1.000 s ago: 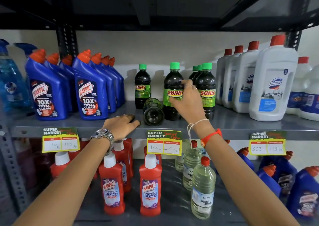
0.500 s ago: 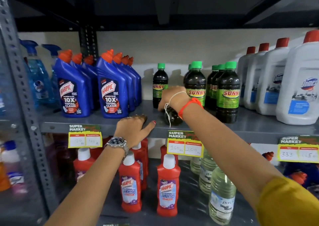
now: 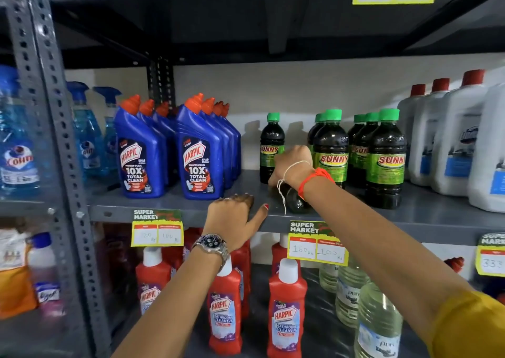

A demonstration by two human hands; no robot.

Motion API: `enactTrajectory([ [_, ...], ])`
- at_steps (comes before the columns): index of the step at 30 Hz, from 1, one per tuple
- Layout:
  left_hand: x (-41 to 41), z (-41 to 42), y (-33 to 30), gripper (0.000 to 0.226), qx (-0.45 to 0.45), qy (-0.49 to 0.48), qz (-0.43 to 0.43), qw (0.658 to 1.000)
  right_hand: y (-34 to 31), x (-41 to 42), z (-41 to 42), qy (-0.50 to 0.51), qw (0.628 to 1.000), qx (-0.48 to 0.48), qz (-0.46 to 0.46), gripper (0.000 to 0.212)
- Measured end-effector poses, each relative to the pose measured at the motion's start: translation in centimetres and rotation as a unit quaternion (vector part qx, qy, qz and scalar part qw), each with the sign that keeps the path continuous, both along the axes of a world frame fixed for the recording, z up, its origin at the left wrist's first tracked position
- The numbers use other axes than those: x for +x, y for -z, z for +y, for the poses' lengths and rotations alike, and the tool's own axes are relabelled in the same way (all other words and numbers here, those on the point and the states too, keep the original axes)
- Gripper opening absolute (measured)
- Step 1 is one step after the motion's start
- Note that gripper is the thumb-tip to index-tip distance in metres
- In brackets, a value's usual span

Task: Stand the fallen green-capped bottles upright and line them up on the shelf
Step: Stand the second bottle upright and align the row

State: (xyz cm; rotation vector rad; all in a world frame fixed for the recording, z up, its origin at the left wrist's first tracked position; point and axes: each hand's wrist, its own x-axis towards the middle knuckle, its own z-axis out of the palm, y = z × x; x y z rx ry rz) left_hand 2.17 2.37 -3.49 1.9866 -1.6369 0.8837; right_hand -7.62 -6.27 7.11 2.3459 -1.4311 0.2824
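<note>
Several dark green-capped Sunny bottles stand upright on the grey shelf (image 3: pixel 175 203): a single one (image 3: pixel 271 146) at the back, a pair (image 3: pixel 331 150) in the middle and a row (image 3: pixel 385 161) to the right. One more Sunny bottle (image 3: pixel 296 202) lies on its side, base toward me, mostly hidden under my right wrist. My right hand (image 3: pixel 293 166) reaches over it with fingers wrapped down around its far part. My left hand (image 3: pixel 232 215) rests flat on the shelf's front edge, fingers apart, holding nothing.
Blue Harpic bottles (image 3: pixel 200 152) stand to the left, white red-capped jugs (image 3: pixel 453 142) to the right. A perforated steel upright (image 3: pixel 52 128) rises at the left. Price tags (image 3: pixel 317 244) hang on the shelf lip. Red Harpic bottles (image 3: pixel 285 308) and clear bottles (image 3: pixel 377 319) fill the shelf below.
My right hand left the upright middle bottle and came down onto the lying one. The view shifted left and closer. My left hand stayed on the shelf edge.
</note>
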Motion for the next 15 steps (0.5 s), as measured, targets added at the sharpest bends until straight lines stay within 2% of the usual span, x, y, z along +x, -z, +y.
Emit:
enactTrajectory([
  [3,0.0,-0.2,0.2,0.065,-0.010,-0.002,0.004,1.000,-0.6,-0.3,-0.2,-0.013,0.999,-0.021,-0.021,0.062],
  [6,-0.1,-0.3,0.3,0.064,-0.019,-0.004,0.010,1.000,-0.8,-1.4,-0.1,-0.072,0.984,-0.071,-0.149,0.070],
  [8,-0.1,-0.4,0.3,0.067,-0.023,0.000,0.018,1.000,-1.1,-1.9,-0.1,-0.115,0.949,-0.111,-0.270,0.078],
  [11,-0.1,-0.4,0.4,0.070,-0.033,0.011,0.035,0.999,-0.9,-1.7,0.2,-0.170,0.897,-0.110,-0.393,0.082],
  [13,-0.1,-0.3,0.4,0.071,-0.031,0.018,0.047,0.998,-0.7,-1.5,0.4,-0.203,0.870,-0.095,-0.439,0.081],
  [15,-0.2,-0.2,0.3,0.072,-0.023,0.014,0.051,0.998,0.0,-1.3,0.4,-0.224,0.860,-0.079,-0.452,0.080],
])
